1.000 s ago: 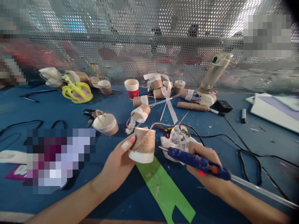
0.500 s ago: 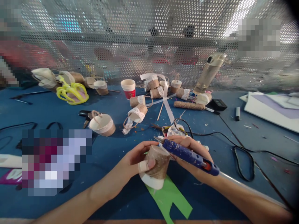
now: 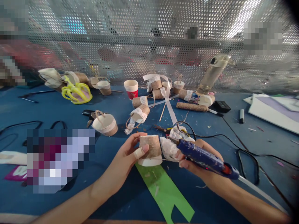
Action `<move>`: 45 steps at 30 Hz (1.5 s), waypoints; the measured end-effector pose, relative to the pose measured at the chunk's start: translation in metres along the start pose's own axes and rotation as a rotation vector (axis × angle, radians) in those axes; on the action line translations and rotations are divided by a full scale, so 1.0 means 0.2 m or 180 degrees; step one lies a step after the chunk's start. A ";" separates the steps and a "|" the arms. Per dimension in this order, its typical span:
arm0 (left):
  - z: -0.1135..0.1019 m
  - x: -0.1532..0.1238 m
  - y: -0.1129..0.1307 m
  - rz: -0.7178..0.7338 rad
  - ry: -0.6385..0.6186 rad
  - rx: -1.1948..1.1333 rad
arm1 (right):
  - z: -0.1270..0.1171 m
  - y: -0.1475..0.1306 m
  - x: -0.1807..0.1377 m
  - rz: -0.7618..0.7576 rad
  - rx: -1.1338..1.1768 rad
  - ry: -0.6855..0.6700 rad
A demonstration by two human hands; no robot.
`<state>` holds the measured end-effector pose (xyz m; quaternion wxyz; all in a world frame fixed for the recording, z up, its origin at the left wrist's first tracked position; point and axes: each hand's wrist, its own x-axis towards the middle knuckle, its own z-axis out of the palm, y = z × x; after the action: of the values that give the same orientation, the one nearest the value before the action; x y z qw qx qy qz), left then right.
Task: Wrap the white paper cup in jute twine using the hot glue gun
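In my left hand [image 3: 127,155], closed around its side, is a twine-wrapped paper cup [image 3: 151,147] with a bare white band at the bottom. My right hand [image 3: 206,168] is closed on a blue hot glue gun [image 3: 201,154], its nozzle pointing left above the cup's right side. White lace [image 3: 169,150] lies between the cup and my right fingertips; the fingers seem to touch it. Below the cup is a green sheet [image 3: 161,186] with a notched end. Behind the gun sit more lace [image 3: 179,133] and scissors [image 3: 164,128], partly hidden.
Several twine-covered cups [image 3: 106,124] stand or lie across the blue table. A red-and-white cup [image 3: 131,90], a twine roll [image 3: 192,107] and a bottle [image 3: 210,76] are farther back, before a perforated metal screen [image 3: 130,40]. A black cord [image 3: 217,135] trails right.
The cup has turned more upright in my left hand. My right hand and the glue gun have moved right and slightly down, away from the cup, and the lace now shows between them.
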<state>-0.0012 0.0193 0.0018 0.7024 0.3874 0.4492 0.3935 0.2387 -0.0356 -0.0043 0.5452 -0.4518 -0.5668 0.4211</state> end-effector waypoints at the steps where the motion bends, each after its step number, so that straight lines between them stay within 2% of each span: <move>1: 0.00 0.00 0.00 0.0028 0.0017 -0.0014 | 0.00 -0.01 0.00 0.0079 0.0009 0.0003; 6: -0.01 0.00 -0.01 0.0068 0.0002 -0.0109 | -0.01 -0.02 0.00 0.0437 -0.0268 0.0162; 14: -0.01 -0.01 -0.02 0.0058 -0.0129 -0.0209 | -0.03 0.00 0.02 0.0629 -0.0390 -0.0032; 18: -0.01 -0.01 -0.02 -0.0005 -0.0198 -0.0329 | -0.03 0.03 0.02 0.0786 -0.0251 -0.0183; 26: -0.02 -0.01 -0.03 -0.0113 -0.0393 -0.0593 | 0.00 0.09 0.01 0.0935 0.0174 -0.0053; 37: -0.03 0.00 -0.08 -0.0076 -0.0557 -0.0749 | 0.03 0.06 0.00 0.1336 0.0695 -0.0124; 45: -0.01 -0.02 -0.08 -0.0029 -0.0549 -0.0795 | 0.04 0.09 0.00 0.1425 0.0715 -0.0042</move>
<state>0.0000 0.0099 -0.0117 0.7829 0.3273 0.3365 0.4084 0.2308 -0.0318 -0.0217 0.4814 -0.4999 -0.4058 0.5947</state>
